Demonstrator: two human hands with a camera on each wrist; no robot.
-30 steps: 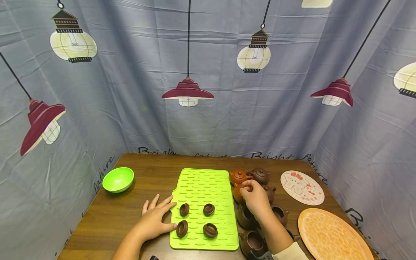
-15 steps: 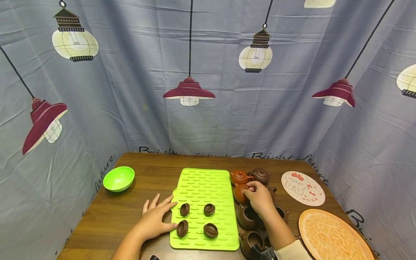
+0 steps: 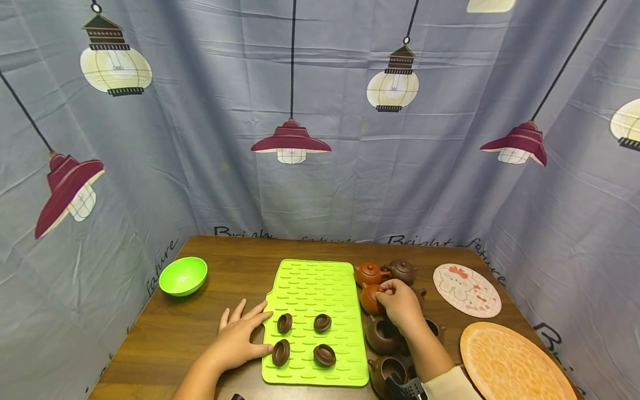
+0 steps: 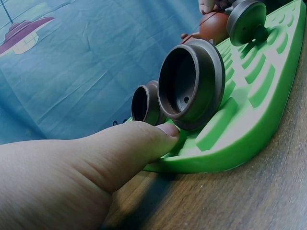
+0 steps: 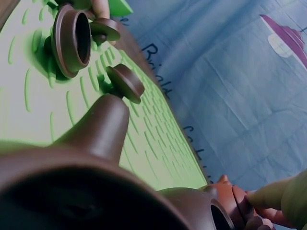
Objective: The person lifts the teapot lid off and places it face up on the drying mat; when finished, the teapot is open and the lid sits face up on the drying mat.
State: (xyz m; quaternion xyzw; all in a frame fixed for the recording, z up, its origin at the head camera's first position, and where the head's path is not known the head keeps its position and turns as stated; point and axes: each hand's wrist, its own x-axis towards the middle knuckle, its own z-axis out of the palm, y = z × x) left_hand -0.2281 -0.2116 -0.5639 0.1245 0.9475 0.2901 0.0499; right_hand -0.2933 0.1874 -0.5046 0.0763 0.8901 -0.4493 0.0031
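Observation:
My right hand (image 3: 403, 306) is over an orange clay teapot (image 3: 370, 300), its thumb and fingertips pinching at the lid (image 5: 243, 205). My left hand (image 3: 239, 342) lies on the table with fingers spread at the left edge of a green ridged mat (image 3: 320, 289). Its thumb tip (image 4: 168, 129) is right at an upturned dark brown teapot lid (image 4: 192, 84). Several such lids lie hollow side up on the mat, among them a front right lid (image 3: 324, 355) and a back right lid (image 3: 322, 322).
Beside the mat stand open brown teapots (image 3: 382, 336), partly hidden by my right forearm. Behind are a lidded orange teapot (image 3: 368, 273) and a lidded brown teapot (image 3: 401, 270). A green bowl (image 3: 183, 276) is at left; a rabbit-print mat (image 3: 467, 290) and round tan mat (image 3: 515, 361) lie right.
My right hand has shifted slightly to the right over the orange teapot, uncovering more of its body, and has held still since half a second ago. My left hand has stayed in place.

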